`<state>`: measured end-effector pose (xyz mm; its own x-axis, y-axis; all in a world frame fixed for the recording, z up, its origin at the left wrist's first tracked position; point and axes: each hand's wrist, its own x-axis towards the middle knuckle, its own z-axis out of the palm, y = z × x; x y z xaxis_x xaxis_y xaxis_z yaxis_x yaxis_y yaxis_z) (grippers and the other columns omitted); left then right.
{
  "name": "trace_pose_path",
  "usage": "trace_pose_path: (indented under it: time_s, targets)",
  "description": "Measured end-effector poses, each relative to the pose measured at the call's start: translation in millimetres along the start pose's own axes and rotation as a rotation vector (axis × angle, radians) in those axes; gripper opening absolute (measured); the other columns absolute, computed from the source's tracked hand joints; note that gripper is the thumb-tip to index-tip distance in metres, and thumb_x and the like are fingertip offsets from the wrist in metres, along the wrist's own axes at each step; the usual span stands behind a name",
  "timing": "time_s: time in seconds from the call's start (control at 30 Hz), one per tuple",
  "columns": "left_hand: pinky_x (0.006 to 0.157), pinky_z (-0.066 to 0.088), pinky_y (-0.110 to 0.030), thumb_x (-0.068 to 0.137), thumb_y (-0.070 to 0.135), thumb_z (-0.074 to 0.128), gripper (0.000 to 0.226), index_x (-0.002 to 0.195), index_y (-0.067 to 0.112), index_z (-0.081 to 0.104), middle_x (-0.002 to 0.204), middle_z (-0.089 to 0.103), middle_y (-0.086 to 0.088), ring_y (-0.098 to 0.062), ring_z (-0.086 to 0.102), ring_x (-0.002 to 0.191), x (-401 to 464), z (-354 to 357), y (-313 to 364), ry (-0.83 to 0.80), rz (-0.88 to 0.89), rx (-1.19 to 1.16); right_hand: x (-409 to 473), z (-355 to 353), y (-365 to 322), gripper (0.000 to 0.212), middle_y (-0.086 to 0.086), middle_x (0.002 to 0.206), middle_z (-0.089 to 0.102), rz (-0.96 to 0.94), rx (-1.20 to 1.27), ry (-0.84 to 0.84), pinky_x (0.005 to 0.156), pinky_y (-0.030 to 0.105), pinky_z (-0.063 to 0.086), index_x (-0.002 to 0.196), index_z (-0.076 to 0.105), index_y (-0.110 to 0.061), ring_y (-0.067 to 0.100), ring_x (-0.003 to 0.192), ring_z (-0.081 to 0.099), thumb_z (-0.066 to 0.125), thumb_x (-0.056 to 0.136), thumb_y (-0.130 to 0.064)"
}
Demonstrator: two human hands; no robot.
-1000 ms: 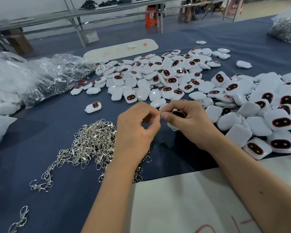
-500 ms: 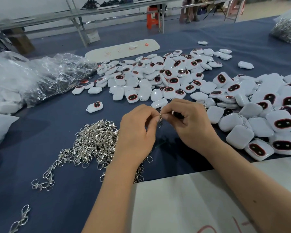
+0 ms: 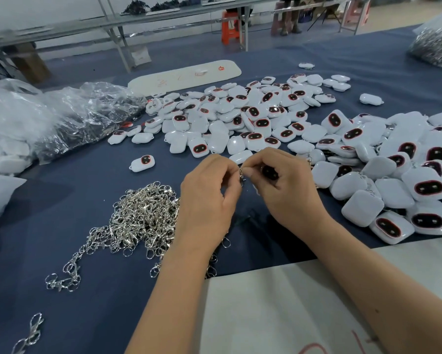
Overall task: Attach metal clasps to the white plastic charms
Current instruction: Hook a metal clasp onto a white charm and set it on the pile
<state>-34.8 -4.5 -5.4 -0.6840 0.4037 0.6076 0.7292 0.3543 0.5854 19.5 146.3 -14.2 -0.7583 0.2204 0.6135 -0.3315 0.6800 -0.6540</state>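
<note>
Head view was taken looking down on a blue worktop (image 3: pixel 61 205) where 2 bare hands were held close together above the cloth. The left hand (image 3: pixel 209 198) was seen from the back, its fingers (image 3: pixel 230 172) curled inward and pinched on a small metal clasp (image 3: pixel 241 175) that showed between the 2 hands. The right hand (image 3: pixel 284 190) was curled around a white charm (image 3: pixel 269 172), of which only the dark face was visible between thumb and fingers; the thumb and forefinger tips were pressed together at the clasp. Whether the clasp was already hooked to the charm could not be told.

A tangled pile of silver clasps (image 3: pixel 143 218) was spread on the worktop just left of the left wrist and partly hidden under it, with a loose string of them (image 3: pixel 64 277) trailing toward the near left and another few (image 3: pixel 30 330) at the bottom edge. A wide heap of white charms (image 3: pixel 240 118) with dark red-rimmed faces was scattered beyond the hands and carried on in a thicker heap (image 3: pixel 399 175) to the right. 1 charm (image 3: pixel 143 163) lay alone, apart from the heap, beyond the clasp pile. Crumpled clear plastic bags (image 3: pixel 69 118) were piled at the left. A white sheet (image 3: pixel 278 310) with red marks lay under the forearms at the near edge, and a long white board (image 3: pixel 184 76) lay behind the heap.
</note>
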Motion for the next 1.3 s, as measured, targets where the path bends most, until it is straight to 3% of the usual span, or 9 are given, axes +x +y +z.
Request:
trace_pose_path:
  time_s: [0.1, 0.2, 0.3, 0.37, 0.47, 0.77, 0.97, 1.17, 1.3]
  targets:
    - [0.071, 0.050, -0.040, 0.093, 0.008, 0.064, 0.012, 0.084, 0.016, 0.064, 0.083, 0.061, 0.008, -0.015, 0.059, 0.077, 0, -2, 0, -0.047, 0.027, -0.001, 0, 1, 1, 0.008, -0.006, 0.082, 0.067, 0.165, 0.159, 0.014, 0.069, 0.018, 0.045, 0.094, 0.071, -0.011, 0.005, 0.073, 0.059, 0.066, 0.095, -0.005]
    - [0.071, 0.049, -0.037, 0.093, 0.006, 0.063, 0.013, 0.085, 0.015, 0.064, 0.084, 0.061, 0.008, -0.015, 0.058, 0.078, -1, -1, 3, -0.108, 0.043, -0.006, 2, -1, 5, 0.015, -0.004, 0.091, 0.070, 0.332, 0.357, 0.091, 0.075, 0.028, 0.049, 0.104, 0.065, -0.012, 0.001, 0.076, 0.057, 0.057, 0.096, -0.002]
    - [0.071, 0.047, -0.034, 0.093, 0.006, 0.063, 0.013, 0.085, 0.016, 0.063, 0.084, 0.060, 0.010, -0.014, 0.056, 0.078, 0, 0, 3, -0.136, 0.061, -0.005, 4, -1, 7, 0.019, -0.001, 0.098, 0.074, 0.427, 0.462, 0.142, 0.082, 0.040, 0.059, 0.110, 0.065, -0.016, 0.009, 0.082, 0.064, 0.071, 0.094, -0.007]
    - [0.072, 0.047, -0.033, 0.094, 0.006, 0.063, 0.013, 0.085, 0.017, 0.063, 0.084, 0.060, 0.011, -0.014, 0.057, 0.079, -1, 0, 3, -0.147, 0.060, -0.011, 6, 0, 9, 0.018, -0.007, 0.086, 0.073, 0.464, 0.504, 0.154, 0.077, 0.032, 0.059, 0.107, 0.070, -0.016, 0.006, 0.077, 0.064, 0.077, 0.092, -0.010]
    - [0.072, 0.047, -0.031, 0.094, 0.006, 0.062, 0.015, 0.085, 0.019, 0.063, 0.085, 0.059, 0.012, -0.014, 0.057, 0.080, -1, 0, 2, -0.160, 0.051, -0.016, 6, 1, 11, 0.014, -0.012, 0.075, 0.068, 0.476, 0.509, 0.133, 0.066, 0.019, 0.050, 0.105, 0.075, -0.016, 0.004, 0.066, 0.059, 0.077, 0.092, -0.011]
    - [0.070, 0.047, -0.033, 0.091, 0.007, 0.063, 0.013, 0.084, 0.018, 0.062, 0.084, 0.059, 0.011, -0.014, 0.055, 0.076, -2, 3, 3, -0.165, 0.048, 0.014, 5, 0, 9, 0.014, -0.010, 0.072, 0.069, 0.513, 0.439, 0.143, 0.059, 0.016, 0.048, 0.099, 0.077, -0.022, 0.002, 0.061, 0.057, 0.077, 0.088, -0.013]
    - [0.070, 0.047, -0.041, 0.089, 0.005, 0.064, 0.012, 0.082, 0.015, 0.063, 0.081, 0.059, 0.009, -0.014, 0.053, 0.074, -3, 5, 4, -0.160, 0.013, 0.045, 4, 1, 7, 0.015, -0.007, 0.072, 0.068, 0.490, 0.406, 0.136, 0.063, 0.023, 0.050, 0.097, 0.078, -0.023, 0.008, 0.063, 0.056, 0.077, 0.087, -0.012]
    - [0.072, 0.049, -0.046, 0.089, 0.007, 0.064, 0.010, 0.081, 0.014, 0.065, 0.079, 0.063, 0.006, -0.017, 0.056, 0.074, -4, 8, 5, -0.139, -0.108, 0.040, 3, 0, 3, 0.015, 0.011, 0.081, 0.071, 0.392, 0.330, 0.150, 0.064, 0.034, 0.055, 0.098, 0.077, -0.021, 0.014, 0.066, 0.059, 0.076, 0.088, -0.011]
    - [0.071, 0.049, -0.047, 0.092, 0.011, 0.065, 0.012, 0.081, 0.015, 0.064, 0.079, 0.062, 0.006, -0.017, 0.055, 0.073, -4, 10, 4, -0.152, -0.150, 0.064, 2, 0, 3, 0.015, 0.002, 0.081, 0.072, 0.342, 0.296, 0.124, 0.068, 0.027, 0.057, 0.100, 0.076, -0.020, 0.010, 0.070, 0.064, 0.077, 0.088, -0.010]
